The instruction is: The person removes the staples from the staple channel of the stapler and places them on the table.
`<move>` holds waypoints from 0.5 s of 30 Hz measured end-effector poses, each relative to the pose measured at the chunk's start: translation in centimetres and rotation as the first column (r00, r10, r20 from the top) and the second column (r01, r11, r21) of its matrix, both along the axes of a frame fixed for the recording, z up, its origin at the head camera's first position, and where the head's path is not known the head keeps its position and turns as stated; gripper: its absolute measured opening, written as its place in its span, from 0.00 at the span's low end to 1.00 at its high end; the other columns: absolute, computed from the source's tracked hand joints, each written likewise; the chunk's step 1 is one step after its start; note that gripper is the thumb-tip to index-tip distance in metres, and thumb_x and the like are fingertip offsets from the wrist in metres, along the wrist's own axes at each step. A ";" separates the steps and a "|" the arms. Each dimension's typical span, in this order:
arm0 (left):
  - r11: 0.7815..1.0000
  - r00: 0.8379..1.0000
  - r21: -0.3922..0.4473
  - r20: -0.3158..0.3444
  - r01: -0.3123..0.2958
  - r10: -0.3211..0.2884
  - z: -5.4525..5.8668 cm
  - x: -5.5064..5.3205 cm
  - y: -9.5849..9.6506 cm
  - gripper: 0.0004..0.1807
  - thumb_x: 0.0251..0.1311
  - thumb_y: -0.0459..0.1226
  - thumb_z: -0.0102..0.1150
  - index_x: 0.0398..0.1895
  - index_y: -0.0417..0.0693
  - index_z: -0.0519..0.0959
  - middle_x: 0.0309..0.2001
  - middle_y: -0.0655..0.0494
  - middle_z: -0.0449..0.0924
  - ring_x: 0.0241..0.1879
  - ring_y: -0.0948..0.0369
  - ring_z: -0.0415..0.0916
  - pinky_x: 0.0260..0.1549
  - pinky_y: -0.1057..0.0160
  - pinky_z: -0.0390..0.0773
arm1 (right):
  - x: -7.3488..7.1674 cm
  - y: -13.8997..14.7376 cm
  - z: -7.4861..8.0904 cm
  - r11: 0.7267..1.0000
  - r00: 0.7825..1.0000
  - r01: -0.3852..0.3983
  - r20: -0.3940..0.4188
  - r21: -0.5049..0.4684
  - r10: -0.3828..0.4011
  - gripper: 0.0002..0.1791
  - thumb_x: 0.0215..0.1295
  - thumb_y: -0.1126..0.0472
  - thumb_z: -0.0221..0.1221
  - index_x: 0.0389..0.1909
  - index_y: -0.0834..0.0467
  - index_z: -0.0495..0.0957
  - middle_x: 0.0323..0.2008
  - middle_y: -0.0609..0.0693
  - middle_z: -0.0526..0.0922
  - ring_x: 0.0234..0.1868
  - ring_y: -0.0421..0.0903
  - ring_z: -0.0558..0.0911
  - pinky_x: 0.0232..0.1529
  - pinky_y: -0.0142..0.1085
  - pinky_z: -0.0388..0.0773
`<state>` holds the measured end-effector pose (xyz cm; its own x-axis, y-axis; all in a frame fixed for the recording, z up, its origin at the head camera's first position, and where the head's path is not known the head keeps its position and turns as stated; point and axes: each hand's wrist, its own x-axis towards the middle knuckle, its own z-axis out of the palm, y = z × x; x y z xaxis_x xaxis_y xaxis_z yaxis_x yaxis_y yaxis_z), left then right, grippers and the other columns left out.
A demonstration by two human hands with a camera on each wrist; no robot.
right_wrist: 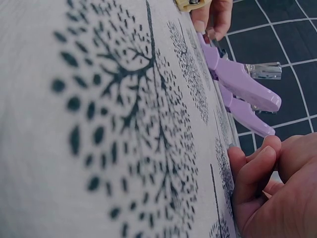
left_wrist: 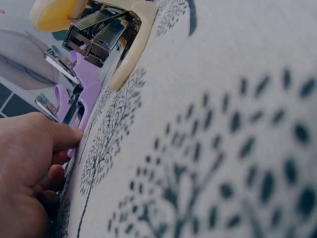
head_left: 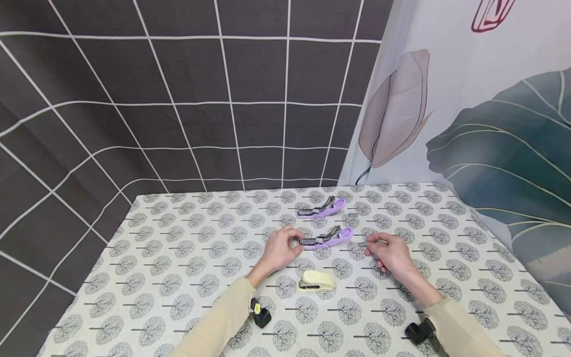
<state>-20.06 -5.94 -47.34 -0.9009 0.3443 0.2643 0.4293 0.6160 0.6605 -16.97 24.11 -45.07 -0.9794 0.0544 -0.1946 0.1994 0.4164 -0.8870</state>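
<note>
Two purple staplers lie opened up on the table. At the front end of the nearer purple stapler [head_left: 332, 240], my left hand [head_left: 281, 248] pinches it between thumb and fingers; the left wrist view shows that thumb at its purple base [left_wrist: 89, 99]. To the right of this stapler, my right hand [head_left: 390, 253] pinches a small grey strip of staples [head_left: 363, 244] by its end. In the right wrist view the curled fingers hide the strip. The farther purple stapler [head_left: 322, 208] lies behind, with another staple strip [head_left: 353, 214] by its right end.
A closed-looking cream stapler [head_left: 317, 280] sits between my forearms, nearer to me. The tree-patterned cloth [head_left: 178, 277] covers the table. Behind the table hangs a dark gridded curtain [head_left: 256, 74], and a leaf-printed cloth [head_left: 446, 99] hangs on the right.
</note>
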 end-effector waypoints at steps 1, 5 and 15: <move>1.000 1.000 0.000 -0.005 0.000 0.000 0.0 0.0 0.0 0.13 0.51 0.32 0.73 0.42 0.46 0.85 0.38 0.58 0.82 0.26 0.67 0.67 0.38 0.60 0.70 | 0.0 0.0 0.1 1.000 1.000 0.000 0.000 0.000 0.000 0.16 0.70 0.68 0.55 0.56 0.70 0.73 0.30 0.53 0.85 0.15 0.39 0.72 0.13 0.32 0.71; 1.000 1.000 -0.002 -0.006 -0.003 0.003 0.0 0.0 0.1 0.13 0.51 0.33 0.73 0.42 0.47 0.85 0.38 0.59 0.82 0.26 0.68 0.66 0.38 0.61 0.69 | 0.1 0.0 0.2 1.000 1.000 0.001 -0.003 0.002 -0.001 0.16 0.70 0.68 0.54 0.56 0.70 0.73 0.30 0.53 0.85 0.15 0.39 0.72 0.13 0.32 0.71; 1.000 0.999 0.016 -0.040 0.000 0.000 -0.3 0.1 0.0 0.13 0.53 0.33 0.72 0.43 0.46 0.85 0.40 0.57 0.83 0.31 0.62 0.72 0.44 0.53 0.73 | 0.3 0.4 -0.3 0.995 0.999 0.033 -0.013 -0.099 -0.034 0.20 0.74 0.64 0.53 0.61 0.72 0.69 0.30 0.54 0.85 0.16 0.38 0.73 0.15 0.32 0.73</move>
